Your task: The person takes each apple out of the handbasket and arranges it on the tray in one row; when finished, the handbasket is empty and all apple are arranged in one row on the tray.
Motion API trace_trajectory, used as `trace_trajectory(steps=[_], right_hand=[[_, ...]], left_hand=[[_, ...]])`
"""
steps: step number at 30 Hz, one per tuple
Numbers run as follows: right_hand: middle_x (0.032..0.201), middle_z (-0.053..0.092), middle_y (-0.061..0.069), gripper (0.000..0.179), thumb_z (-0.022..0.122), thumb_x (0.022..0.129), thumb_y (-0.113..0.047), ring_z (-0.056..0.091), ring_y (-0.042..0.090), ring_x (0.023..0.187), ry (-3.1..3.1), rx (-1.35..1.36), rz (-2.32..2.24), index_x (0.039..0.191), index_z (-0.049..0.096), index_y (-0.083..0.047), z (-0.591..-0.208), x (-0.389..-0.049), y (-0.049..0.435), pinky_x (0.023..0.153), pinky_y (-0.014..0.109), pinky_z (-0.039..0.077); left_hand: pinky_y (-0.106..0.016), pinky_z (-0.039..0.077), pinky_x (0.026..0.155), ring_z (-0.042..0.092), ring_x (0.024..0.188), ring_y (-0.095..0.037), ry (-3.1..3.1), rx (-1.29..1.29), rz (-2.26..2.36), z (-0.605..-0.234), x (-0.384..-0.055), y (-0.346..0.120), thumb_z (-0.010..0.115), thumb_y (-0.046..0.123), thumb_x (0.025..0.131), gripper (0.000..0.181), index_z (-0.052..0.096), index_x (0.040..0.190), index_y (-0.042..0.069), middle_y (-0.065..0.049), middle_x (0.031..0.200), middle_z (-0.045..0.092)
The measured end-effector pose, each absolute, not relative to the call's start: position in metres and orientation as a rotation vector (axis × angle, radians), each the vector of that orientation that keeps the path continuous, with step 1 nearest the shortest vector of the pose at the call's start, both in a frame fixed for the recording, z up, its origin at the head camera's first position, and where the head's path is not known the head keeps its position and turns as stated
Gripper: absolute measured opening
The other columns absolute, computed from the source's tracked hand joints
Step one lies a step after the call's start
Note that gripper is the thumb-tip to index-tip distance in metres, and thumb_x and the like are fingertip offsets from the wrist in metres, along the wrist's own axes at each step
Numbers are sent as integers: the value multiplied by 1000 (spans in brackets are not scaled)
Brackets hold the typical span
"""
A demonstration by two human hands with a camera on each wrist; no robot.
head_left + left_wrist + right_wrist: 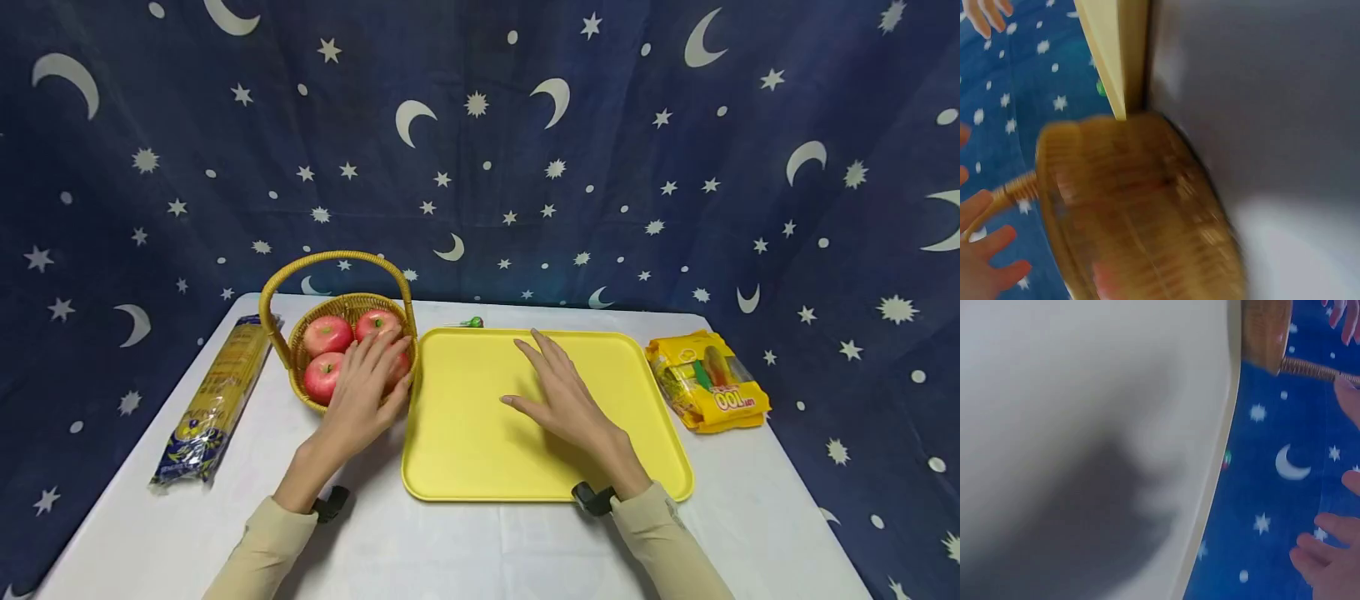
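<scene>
In the head view, my left hand (365,390) hovers over the near right side of a wicker basket (411,321) with a tall arched handle. Its fingers are spread and fairly straight, in front of the red apples (327,335) inside; whether they touch one cannot be told. To the right, my right hand (566,396) is held above a yellow tray (465,433), fingers extended and thumb apart, gripping nothing. The left wrist view shows the basket's woven side (1141,212), blurred. A shadow of the right hand falls on the tray (1116,375) in the right wrist view.
Left of the basket lies a long pack of spaghetti (217,392). A yellow bag (708,382) marked 100 sits right of the tray. Behind the tray's far edge is a small green item (474,322). A dark blue star-and-moon curtain (480,167) hangs behind the white table (465,550).
</scene>
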State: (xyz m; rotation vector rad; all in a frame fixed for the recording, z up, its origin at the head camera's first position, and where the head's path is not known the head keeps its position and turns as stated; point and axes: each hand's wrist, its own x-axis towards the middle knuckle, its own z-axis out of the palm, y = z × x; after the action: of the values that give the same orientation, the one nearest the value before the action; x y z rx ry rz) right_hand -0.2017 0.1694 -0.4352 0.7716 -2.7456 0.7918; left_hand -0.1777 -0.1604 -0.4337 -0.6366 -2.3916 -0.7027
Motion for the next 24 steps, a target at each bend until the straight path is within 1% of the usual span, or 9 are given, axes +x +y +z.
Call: trace_trajectory(steps=[3, 5, 7, 10, 14, 17, 20, 23, 24], right_hand=[[168, 29, 7, 84, 79, 89, -47, 28, 32, 153, -2733, 773, 1021, 159, 39, -20, -431, -207, 155, 121, 62, 32], [163, 38, 5, 80, 80, 88, -45, 37, 31, 149, -2723, 763, 1134, 155, 43, -20, -429, -211, 144, 118, 60, 37], [157, 45, 6, 77, 82, 87, -42, 45, 33, 142, -2703, 775, 1211, 151, 48, -16, -429, -216, 133, 115, 58, 42], [148, 53, 5, 71, 84, 86, -38, 55, 37, 133, -2686, 794, 1312, 145, 53, -15, -428, -224, 114, 111, 54, 47], [142, 57, 7, 66, 86, 85, -32, 57, 39, 130, -2667, 866, 1396, 141, 55, -15, -430, -234, 88, 111, 49, 49], [143, 57, 8, 67, 86, 85, -30, 56, 36, 130, -2651, 966, 1402, 142, 55, -12, -430, -241, 68, 112, 44, 49], [144, 56, 8, 68, 85, 85, -27, 56, 34, 131, -2643, 1069, 1388, 142, 54, -8, -429, -247, 49, 112, 45, 49], [142, 56, 10, 67, 85, 85, -25, 55, 34, 131, -2643, 1158, 1372, 141, 54, -5, -428, -251, 32, 113, 47, 48], [141, 56, 10, 66, 85, 86, -25, 55, 34, 131, -2645, 1185, 1363, 141, 54, -5, -428, -252, 27, 113, 47, 47]], left_hand=[[-47, 36, 117, 50, 130, -42, -2222, -570, -828, -435, -172, -183, 61, 2, 89, 45, 60, 134, -3, -21, 139, 59], [-32, 36, 115, 51, 125, -40, -2143, -485, -906, -437, -167, -197, 57, -4, 84, 44, 60, 129, -7, -22, 133, 62], [-22, 32, 111, 50, 121, -40, -2097, -377, -963, -439, -163, -211, 53, -7, 83, 43, 60, 125, -9, -23, 130, 62], [-20, 29, 105, 47, 118, -39, -2062, -193, -1030, -441, -159, -228, 51, -12, 82, 43, 59, 124, -11, -26, 127, 59], [-20, 32, 102, 43, 118, -28, -2096, 51, -1178, -441, -160, -247, 51, -12, 83, 48, 52, 131, -9, -24, 128, 51], [-20, 36, 101, 41, 125, -22, -2139, 157, -1395, -440, -167, -259, 49, -11, 87, 55, 43, 142, -6, -18, 137, 45], [-16, 38, 100, 40, 132, -23, -2181, 211, -1621, -441, -177, -270, 49, -8, 94, 63, 31, 153, -2, -16, 150, 38], [-8, 37, 96, 38, 137, -26, -2270, 239, -1753, -446, -185, -283, 51, -3, 99, 71, 19, 161, 1, -20, 160, 31], [-6, 38, 95, 38, 138, -27, -2285, 232, -1795, -448, -187, -286, 51, -2, 100, 71, 17, 162, 0, -23, 162, 29]])
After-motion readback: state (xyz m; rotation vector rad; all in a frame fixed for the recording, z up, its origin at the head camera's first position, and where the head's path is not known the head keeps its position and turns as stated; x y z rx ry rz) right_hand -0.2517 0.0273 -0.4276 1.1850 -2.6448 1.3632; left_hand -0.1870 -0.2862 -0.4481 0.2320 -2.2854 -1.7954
